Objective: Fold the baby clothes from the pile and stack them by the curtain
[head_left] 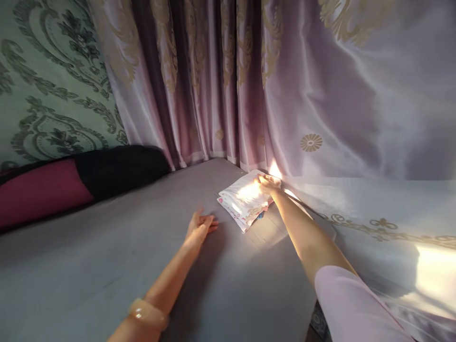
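Observation:
A small stack of folded white cloths [237, 197] with pink and red patterning lies on a grey sheet [142, 251], near its far right corner. Bright sunlight falls across the top cloth. My right hand [266, 184] rests at the stack's right upper edge; glare blurs its fingers, so whether they grip the cloth is unclear. To the left of the stack, my left hand [201, 226] is just above the sheet, fingers apart and holding nothing. A pale bangle is on my left wrist.
Purple curtains [302, 95] with gold patterns hang behind the sheet and along its right side. A black and dark red cushion-like item [121, 171] lies at the left against green patterned wall covering [60, 95]. The sheet's edge drops off at the lower right.

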### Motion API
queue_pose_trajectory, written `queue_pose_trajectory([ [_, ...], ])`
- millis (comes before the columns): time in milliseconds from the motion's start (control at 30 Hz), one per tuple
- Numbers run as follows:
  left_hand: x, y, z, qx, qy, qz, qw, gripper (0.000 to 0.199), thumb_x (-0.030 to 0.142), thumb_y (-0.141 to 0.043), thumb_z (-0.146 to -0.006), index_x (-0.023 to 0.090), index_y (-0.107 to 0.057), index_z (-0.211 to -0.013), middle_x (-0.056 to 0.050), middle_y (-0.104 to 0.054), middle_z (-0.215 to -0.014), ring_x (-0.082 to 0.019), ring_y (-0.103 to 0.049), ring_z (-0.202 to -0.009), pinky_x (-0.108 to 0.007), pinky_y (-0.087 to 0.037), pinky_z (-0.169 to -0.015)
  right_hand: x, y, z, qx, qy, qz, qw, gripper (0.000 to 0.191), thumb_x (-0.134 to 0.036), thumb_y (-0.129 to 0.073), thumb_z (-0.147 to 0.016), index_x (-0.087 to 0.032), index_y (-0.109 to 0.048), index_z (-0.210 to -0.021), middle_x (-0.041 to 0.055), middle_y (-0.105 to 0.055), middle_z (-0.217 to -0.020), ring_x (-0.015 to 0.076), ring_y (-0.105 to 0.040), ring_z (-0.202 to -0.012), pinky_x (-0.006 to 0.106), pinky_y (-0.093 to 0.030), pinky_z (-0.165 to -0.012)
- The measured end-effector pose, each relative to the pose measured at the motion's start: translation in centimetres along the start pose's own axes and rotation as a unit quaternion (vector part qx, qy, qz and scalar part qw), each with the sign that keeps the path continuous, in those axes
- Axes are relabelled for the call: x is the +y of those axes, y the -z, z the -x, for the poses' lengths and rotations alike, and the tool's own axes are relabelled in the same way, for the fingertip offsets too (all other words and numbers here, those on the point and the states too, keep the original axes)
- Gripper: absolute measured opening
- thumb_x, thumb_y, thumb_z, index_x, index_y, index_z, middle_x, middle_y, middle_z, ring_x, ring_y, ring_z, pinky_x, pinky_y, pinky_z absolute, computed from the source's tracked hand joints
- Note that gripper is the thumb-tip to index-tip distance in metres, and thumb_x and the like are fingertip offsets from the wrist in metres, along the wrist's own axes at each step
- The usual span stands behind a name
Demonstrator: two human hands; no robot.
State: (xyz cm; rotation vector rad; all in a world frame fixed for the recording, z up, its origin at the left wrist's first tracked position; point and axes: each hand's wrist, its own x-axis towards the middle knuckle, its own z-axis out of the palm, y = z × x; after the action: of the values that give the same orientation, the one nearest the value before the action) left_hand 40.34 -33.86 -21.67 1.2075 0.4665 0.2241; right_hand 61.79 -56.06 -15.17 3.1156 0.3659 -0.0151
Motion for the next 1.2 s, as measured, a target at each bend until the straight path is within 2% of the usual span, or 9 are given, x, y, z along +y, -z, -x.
queue_pose_trajectory([
  [100,1.1,6.0,1.1,0.010,-0.052,-0.101,0.993,0.056,0.039,-0.075,-0.074,0.017,-0.049,-0.119,-0.008,-0.067,-0.094,-0.019,-0.070,-0.080,-0.035,-0.059,-0.074,-1.9,0.4,1.0,0.003,0.020,-0.030,0.999,0.059,-0.047,-0.016,-0.099,-0.022,-0.029,-0.151,0.0147,-0.023,-0.159,0.0347,-0.020,-0.145,0.063,-0.023,-0.109],
  [233,3.2,13.5,3.3,0.035,-0.125,-0.268,0.955,0.062,0.059,-0.064,-0.070,0.017,-0.052,-0.115,-0.011,-0.068,-0.099,-0.025,-0.070,-0.090,-0.040,-0.058,-0.079,-5.2,-0.3,3.8,0.013,0.145,-0.065,0.987,0.058,-0.049,-0.023,-0.099,-0.024,-0.032,-0.151,0.0112,-0.020,-0.161,0.0323,-0.013,-0.147,0.062,-0.012,-0.114],
  [567,4.6,28.1,9.9,0.149,-0.187,-0.622,0.745,0.049,0.052,-0.045,-0.080,0.020,-0.057,-0.115,-0.017,-0.067,-0.118,-0.037,-0.064,-0.110,-0.048,-0.049,-0.096,-6.6,-0.7,6.3,0.003,0.189,-0.051,0.981,0.047,-0.035,-0.028,-0.101,-0.024,-0.045,-0.144,0.0101,-0.034,-0.156,0.0280,-0.022,-0.145,0.056,-0.014,-0.115],
  [667,4.0,29.4,10.6,0.151,-0.199,-0.653,0.715,0.050,0.052,-0.040,-0.085,0.018,-0.058,-0.118,-0.017,-0.063,-0.127,-0.035,-0.059,-0.119,-0.048,-0.044,-0.103,-7.3,-0.6,7.1,0.014,0.219,-0.061,0.974,0.049,-0.032,-0.025,-0.102,-0.020,-0.042,-0.147,0.0141,-0.032,-0.156,0.0285,-0.022,-0.145,0.051,-0.016,-0.115],
  [767,3.8,28.5,11.1,0.168,-0.185,-0.668,0.701,0.050,0.046,-0.031,-0.091,0.016,-0.056,-0.122,-0.017,-0.058,-0.134,-0.031,-0.053,-0.126,-0.048,-0.038,-0.109,-7.8,-1.3,7.8,0.006,0.253,-0.032,0.967,0.050,-0.028,-0.030,-0.099,-0.021,-0.042,-0.147,0.0119,-0.037,-0.154,0.0266,-0.028,-0.144,0.050,-0.015,-0.116],
  [933,4.1,27.1,11.3,0.184,-0.172,-0.625,0.739,0.041,0.038,-0.037,-0.092,0.017,-0.057,-0.120,-0.017,-0.054,-0.139,-0.028,-0.048,-0.131,-0.044,-0.030,-0.113,-9.7,-2.6,7.9,0.058,0.240,0.024,0.969,0.054,-0.034,-0.023,-0.096,-0.021,-0.047,-0.143,0.0123,-0.040,-0.152,0.0274,-0.032,-0.142,0.059,-0.018,-0.114],
  [1033,4.0,27.4,11.3,0.207,-0.190,-0.557,0.782,0.033,0.035,-0.045,-0.090,0.020,-0.059,-0.116,-0.015,-0.055,-0.139,-0.026,-0.044,-0.134,-0.042,-0.024,-0.116,-13.1,-3.8,9.3,0.141,0.294,0.023,0.945,0.055,-0.035,-0.023,-0.094,-0.020,-0.051,-0.139,0.0122,-0.039,-0.153,0.0251,-0.030,-0.144,0.055,-0.014,-0.117],
  [1133,3.7,27.6,11.4,0.219,-0.221,-0.499,0.808,0.028,0.033,-0.052,-0.087,0.021,-0.062,-0.111,-0.014,-0.058,-0.136,-0.027,-0.045,-0.133,-0.042,-0.023,-0.117,-18.1,-5.3,12.9,0.089,0.375,0.011,0.922,0.054,-0.037,-0.026,-0.093,-0.023,-0.054,-0.137,0.0097,-0.039,-0.153,0.0232,-0.031,-0.143,0.050,-0.017,-0.117],
  [1200,3.6,27.6,11.5,0.220,-0.228,-0.518,0.795,0.028,0.032,-0.051,-0.089,0.020,-0.061,-0.112,-0.015,-0.057,-0.136,-0.027,-0.046,-0.133,-0.042,-0.024,-0.116,-21.8,-6.1,15.8,0.030,0.425,-0.015,0.905,0.055,-0.040,-0.024,-0.094,-0.026,-0.051,-0.141,0.0060,-0.035,-0.155,0.0208,-0.029,-0.144,0.047,-0.020,-0.118],
])
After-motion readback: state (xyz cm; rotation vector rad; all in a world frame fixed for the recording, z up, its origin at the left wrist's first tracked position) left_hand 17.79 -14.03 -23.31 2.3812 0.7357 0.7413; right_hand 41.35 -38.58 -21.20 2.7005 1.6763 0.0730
